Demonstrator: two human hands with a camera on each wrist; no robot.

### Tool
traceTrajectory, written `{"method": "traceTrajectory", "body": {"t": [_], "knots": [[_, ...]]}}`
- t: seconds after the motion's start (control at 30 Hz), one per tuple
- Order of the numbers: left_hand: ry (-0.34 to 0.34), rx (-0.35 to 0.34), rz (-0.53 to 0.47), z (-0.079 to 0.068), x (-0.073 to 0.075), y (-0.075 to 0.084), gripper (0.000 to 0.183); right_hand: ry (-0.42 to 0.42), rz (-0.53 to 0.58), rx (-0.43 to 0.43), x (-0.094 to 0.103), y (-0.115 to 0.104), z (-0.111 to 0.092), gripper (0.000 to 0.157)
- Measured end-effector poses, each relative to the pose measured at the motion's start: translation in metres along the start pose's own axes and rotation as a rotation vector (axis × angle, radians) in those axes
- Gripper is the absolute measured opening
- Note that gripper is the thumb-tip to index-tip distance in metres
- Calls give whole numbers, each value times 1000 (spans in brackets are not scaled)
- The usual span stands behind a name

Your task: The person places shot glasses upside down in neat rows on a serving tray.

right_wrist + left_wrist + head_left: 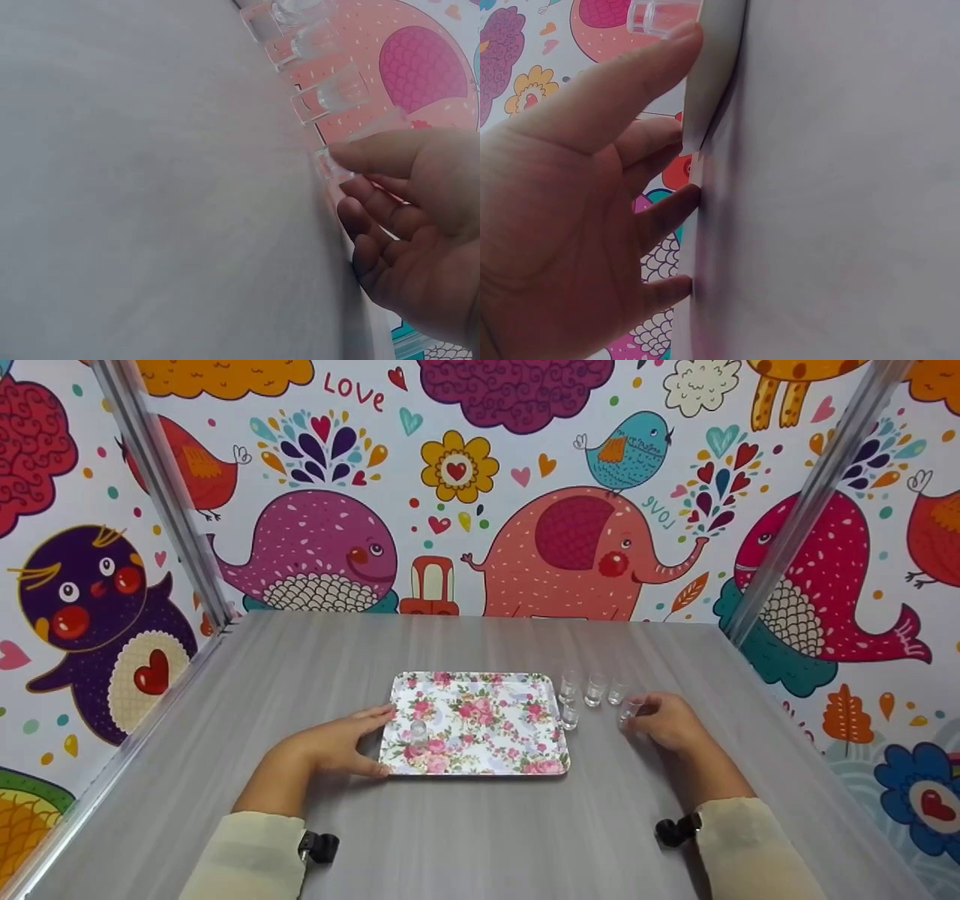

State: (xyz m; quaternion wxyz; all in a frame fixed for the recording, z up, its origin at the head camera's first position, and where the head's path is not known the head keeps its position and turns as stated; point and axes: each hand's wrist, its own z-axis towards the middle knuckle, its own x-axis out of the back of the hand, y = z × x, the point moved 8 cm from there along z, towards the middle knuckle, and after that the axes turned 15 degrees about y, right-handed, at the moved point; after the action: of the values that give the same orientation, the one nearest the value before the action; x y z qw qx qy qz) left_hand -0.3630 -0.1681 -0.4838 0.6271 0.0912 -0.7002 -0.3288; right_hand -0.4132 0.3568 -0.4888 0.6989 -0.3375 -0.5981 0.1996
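A floral tray [480, 746] lies on the grey table, with one small clear shot glass [418, 733] standing near its left side. My left hand [334, 746] rests at the tray's left edge; in the left wrist view the thumb [622, 94] touches the rim and the other fingers are spread along the side and table. To the right of the tray, my right hand [667, 724] pinches a clear shot glass [627, 712] between thumb and fingers, low over the table. The right wrist view shows this glass [324, 163] partly hidden behind the thumb.
Several more shot glasses stand just right of the tray, among them one at its right edge [570, 715], one further along [595, 690] and one closest to the held glass [617, 690]. Cartoon-patterned walls and metal posts [787, 540] border the table [480, 840].
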Motion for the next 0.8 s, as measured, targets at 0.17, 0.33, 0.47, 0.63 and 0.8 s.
{"method": "traceTrajectory", "body": {"t": [0.17, 0.33, 0.47, 0.63, 0.8], "knots": [[-2, 3, 3, 0, 1, 0, 105, -19, 57, -78, 5, -4, -1, 54], [0, 24, 2, 0, 2, -1, 105, -56, 140, -138, 8, -15, -6, 59], [2, 24, -1, -1, 3, -1, 105, -40, 131, -88, 10, -31, -9, 59], [1, 19, -10, -1, 2, -1, 106, -12, 129, -13, 13, -52, -13, 65], [0, 18, 5, 0, 2, -1, 106, -6, 131, 38, 8, -73, -15, 61]]}}
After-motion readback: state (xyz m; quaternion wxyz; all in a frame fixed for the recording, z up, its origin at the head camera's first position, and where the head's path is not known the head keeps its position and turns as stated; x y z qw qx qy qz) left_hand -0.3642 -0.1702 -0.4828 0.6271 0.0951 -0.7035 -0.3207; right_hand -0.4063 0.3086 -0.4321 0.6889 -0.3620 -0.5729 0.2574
